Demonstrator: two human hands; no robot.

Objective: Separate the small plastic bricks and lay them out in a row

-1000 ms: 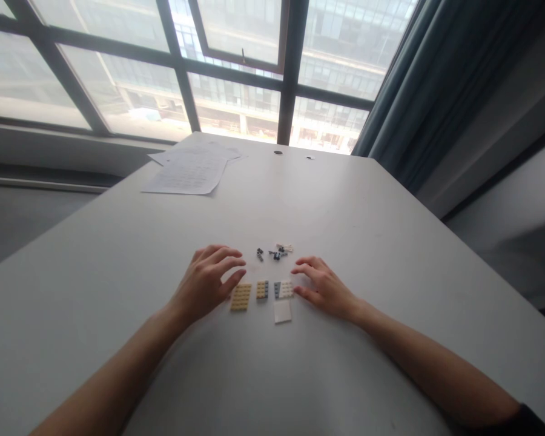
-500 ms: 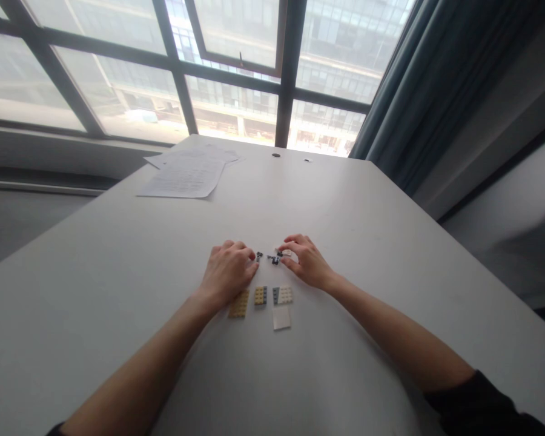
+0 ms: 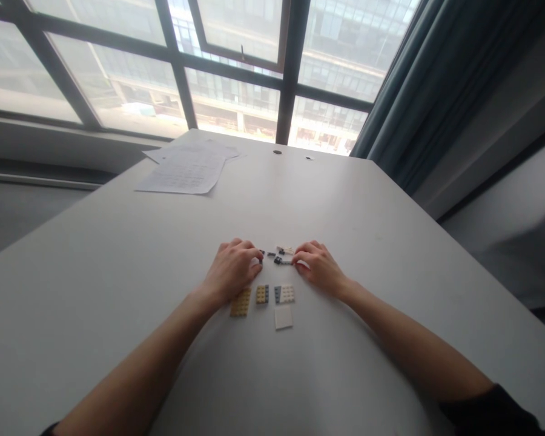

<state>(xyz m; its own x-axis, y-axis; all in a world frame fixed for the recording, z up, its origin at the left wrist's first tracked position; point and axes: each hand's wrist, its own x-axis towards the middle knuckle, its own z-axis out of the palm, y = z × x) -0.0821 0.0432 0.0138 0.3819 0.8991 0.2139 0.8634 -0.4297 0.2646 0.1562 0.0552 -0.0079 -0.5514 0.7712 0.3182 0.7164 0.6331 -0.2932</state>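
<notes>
- Tabletop [image 3: 272,206] in the head view is bearing everything; directions run from the yellow-and-gray stud plates [image 3: 260,294], with twelve o'clock toward the window [image 3: 236,91].
- At ten o'clock, the left hand [image 3: 236,265] is sitting palm down, its thumb and index finger bent around a small dark gray piece [image 3: 261,261]; whether they are pinching it, I cannot tell.
- At two o'clock, the right hand [image 3: 320,266] is resting with thumb and fingertips slightly parted, index fingertip at the end of a gray bar piece [image 3: 286,263]; I cannot tell whether it is gripping.
- Between the hands, at one o'clock, white pieces [image 3: 287,250] are lying near small dark parts.
- A tan stud plate [image 3: 240,304] is lying at nine, partly hidden by the left hand.
- A white stud plate [image 3: 288,294] is lying at three, beside a gray wedge plate [image 3: 277,295]; a smooth white tile [image 3: 283,318] is lying at four.
- Printed sheets [image 3: 186,169] are lying at eleven.
</notes>
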